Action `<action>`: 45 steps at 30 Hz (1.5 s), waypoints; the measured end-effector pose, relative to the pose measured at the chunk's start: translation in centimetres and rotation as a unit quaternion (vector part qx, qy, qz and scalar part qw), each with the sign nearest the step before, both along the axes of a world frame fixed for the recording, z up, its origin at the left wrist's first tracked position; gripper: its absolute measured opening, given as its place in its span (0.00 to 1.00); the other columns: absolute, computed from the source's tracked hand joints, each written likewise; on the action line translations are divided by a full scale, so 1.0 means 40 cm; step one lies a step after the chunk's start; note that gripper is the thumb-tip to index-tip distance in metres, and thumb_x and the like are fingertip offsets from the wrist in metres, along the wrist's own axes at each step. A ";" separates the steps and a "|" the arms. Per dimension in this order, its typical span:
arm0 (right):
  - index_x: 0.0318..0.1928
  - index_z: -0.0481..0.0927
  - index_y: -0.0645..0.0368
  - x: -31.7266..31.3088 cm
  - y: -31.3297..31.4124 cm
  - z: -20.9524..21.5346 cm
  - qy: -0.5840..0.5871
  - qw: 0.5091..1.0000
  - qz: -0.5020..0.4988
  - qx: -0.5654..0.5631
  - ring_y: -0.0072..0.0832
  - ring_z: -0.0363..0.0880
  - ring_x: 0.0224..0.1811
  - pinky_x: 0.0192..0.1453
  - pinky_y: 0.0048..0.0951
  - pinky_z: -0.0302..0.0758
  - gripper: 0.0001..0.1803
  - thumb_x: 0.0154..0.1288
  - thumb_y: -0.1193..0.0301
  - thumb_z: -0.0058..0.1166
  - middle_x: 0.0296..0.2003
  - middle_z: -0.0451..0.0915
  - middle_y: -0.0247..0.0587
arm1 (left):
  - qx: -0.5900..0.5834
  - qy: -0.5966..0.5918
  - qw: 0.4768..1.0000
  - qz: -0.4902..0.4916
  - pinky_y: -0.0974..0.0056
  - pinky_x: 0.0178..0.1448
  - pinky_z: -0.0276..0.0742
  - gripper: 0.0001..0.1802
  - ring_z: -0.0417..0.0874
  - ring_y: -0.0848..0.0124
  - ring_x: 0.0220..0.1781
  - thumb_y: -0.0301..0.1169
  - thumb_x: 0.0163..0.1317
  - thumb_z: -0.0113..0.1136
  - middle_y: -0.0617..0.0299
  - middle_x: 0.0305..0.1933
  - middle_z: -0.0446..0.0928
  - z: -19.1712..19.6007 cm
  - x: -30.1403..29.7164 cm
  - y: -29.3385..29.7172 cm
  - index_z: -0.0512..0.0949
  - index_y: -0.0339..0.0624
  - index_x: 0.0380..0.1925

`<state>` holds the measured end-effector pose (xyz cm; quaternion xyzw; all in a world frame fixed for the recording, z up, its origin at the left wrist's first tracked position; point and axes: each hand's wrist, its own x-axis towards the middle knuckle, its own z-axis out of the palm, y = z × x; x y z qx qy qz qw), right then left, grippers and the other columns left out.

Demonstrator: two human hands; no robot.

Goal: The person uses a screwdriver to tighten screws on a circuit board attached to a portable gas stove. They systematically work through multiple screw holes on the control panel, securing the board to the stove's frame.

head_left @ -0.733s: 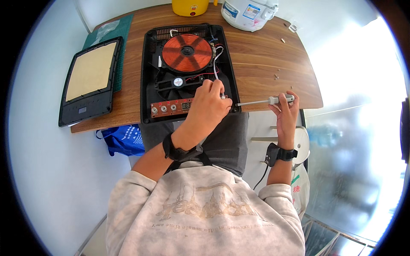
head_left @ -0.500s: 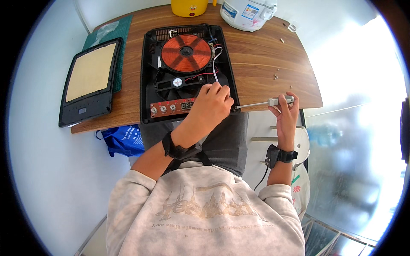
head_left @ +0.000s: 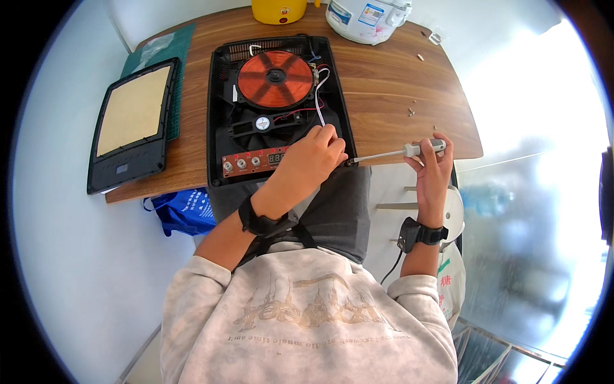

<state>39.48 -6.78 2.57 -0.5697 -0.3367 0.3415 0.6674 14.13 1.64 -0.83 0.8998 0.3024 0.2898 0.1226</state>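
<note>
An opened induction cooker base [head_left: 220, 121] lies on the wooden table [head_left: 396, 96], showing a copper coil [head_left: 275, 78], a fan and a red circuit board [head_left: 256, 161] along its near edge. My left hand [head_left: 313, 160] rests on the cooker's near right corner, fingers curled by the white and red wires. My right hand [head_left: 433, 168] holds a grey-handled screwdriver [head_left: 390, 153] level, its thin shaft pointing left with the tip at the cooker's near right corner, beside my left fingers.
The cooker's removed black-framed glass top [head_left: 131, 125] lies at the left, partly on a green mat [head_left: 160, 51]. A yellow container [head_left: 278, 9] and a white rice cooker [head_left: 368, 19] stand at the back. Small screws [head_left: 410, 112] dot the table's right side. A blue bag [head_left: 185, 211] sits below.
My left hand has shifted slightly along the cooker's near right corner. The right hand and the screwdriver stay as they were.
</note>
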 end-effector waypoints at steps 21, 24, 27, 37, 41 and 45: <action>0.65 0.65 0.58 -0.063 -0.008 0.062 -0.170 0.982 -0.056 0.065 0.29 0.86 0.49 0.45 0.31 0.90 0.28 0.72 0.74 0.65 0.45 0.80 0.46 | -0.125 -0.032 0.990 -0.049 0.55 0.62 0.79 0.18 0.81 0.54 0.54 0.30 0.63 0.70 0.54 0.53 0.74 0.018 -0.045 0.027 0.80 0.40 0.53; 0.64 0.67 0.58 -0.103 -0.005 0.071 -0.269 0.960 -0.038 0.071 0.29 0.87 0.48 0.46 0.30 0.90 0.30 0.69 0.72 0.69 0.44 0.82 0.45 | -0.173 -0.028 0.983 -0.047 0.54 0.62 0.78 0.21 0.81 0.52 0.56 0.30 0.64 0.70 0.53 0.53 0.74 0.025 -0.054 0.027 0.79 0.41 0.55; 0.63 0.69 0.58 -0.141 0.010 0.076 -0.309 0.950 -0.023 0.039 0.28 0.88 0.45 0.46 0.30 0.89 0.30 0.67 0.71 0.71 0.42 0.83 0.44 | -0.190 -0.024 0.981 -0.042 0.54 0.61 0.78 0.21 0.81 0.52 0.56 0.30 0.66 0.68 0.52 0.53 0.74 0.033 -0.061 0.021 0.78 0.42 0.58; 0.62 0.69 0.58 -0.129 0.058 0.036 -0.253 0.967 -0.003 -0.021 0.29 0.88 0.44 0.41 0.28 0.86 0.29 0.67 0.68 0.72 0.40 0.83 0.44 | -0.226 -0.120 0.966 -0.043 0.56 0.59 0.79 0.15 0.84 0.50 0.54 0.24 0.72 0.58 0.50 0.52 0.80 0.028 -0.076 0.028 0.78 0.37 0.57; 0.62 0.69 0.58 -0.133 0.060 0.038 -0.290 0.957 -0.015 -0.014 0.29 0.88 0.42 0.41 0.29 0.86 0.30 0.67 0.68 0.72 0.39 0.83 0.43 | -0.224 -0.116 0.967 -0.048 0.57 0.60 0.78 0.13 0.84 0.50 0.54 0.23 0.73 0.56 0.50 0.51 0.81 0.023 -0.080 0.030 0.78 0.36 0.55; 0.61 0.71 0.58 -0.152 0.048 0.070 -0.333 0.942 -0.028 -0.003 0.27 0.88 0.40 0.42 0.28 0.86 0.29 0.65 0.70 0.73 0.38 0.82 0.42 | -0.230 -0.116 0.965 -0.057 0.57 0.59 0.78 0.12 0.84 0.51 0.53 0.23 0.73 0.55 0.50 0.52 0.81 0.026 -0.083 0.030 0.78 0.35 0.54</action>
